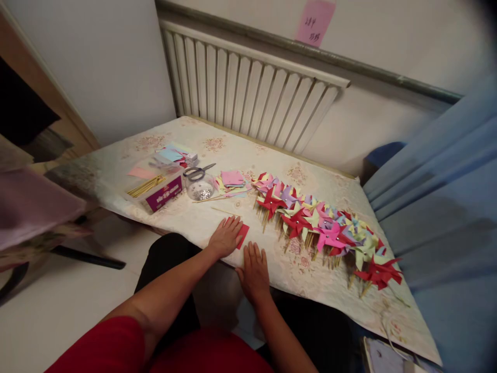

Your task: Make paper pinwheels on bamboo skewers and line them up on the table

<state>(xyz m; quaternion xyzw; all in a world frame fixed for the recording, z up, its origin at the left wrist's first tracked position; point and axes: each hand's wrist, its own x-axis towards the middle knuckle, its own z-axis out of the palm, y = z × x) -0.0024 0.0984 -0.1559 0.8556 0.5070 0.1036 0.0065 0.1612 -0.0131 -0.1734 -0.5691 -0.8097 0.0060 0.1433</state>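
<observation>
From the head camera we look down on our left hand (225, 237), which lies flat with fingers spread and presses on a small red paper square (243, 234) at the near edge of the desk (186, 220); it grips nothing. Our right hand (254, 269) rests palm down just beside it, fingers stretched out and together, touching the cloth-covered desk and holding nothing. The red square peeks out from under the left fingertips. To the right of both hands we see a long row of finished paper pinwheels (322, 228) on sticks. Farther back stand a clear round dish (200, 187), scissors (199, 171), a stack of coloured paper squares (232, 178) and a box with wooden sticks (157, 187). One loose stick (223, 211) lies just beyond the left hand.
</observation>
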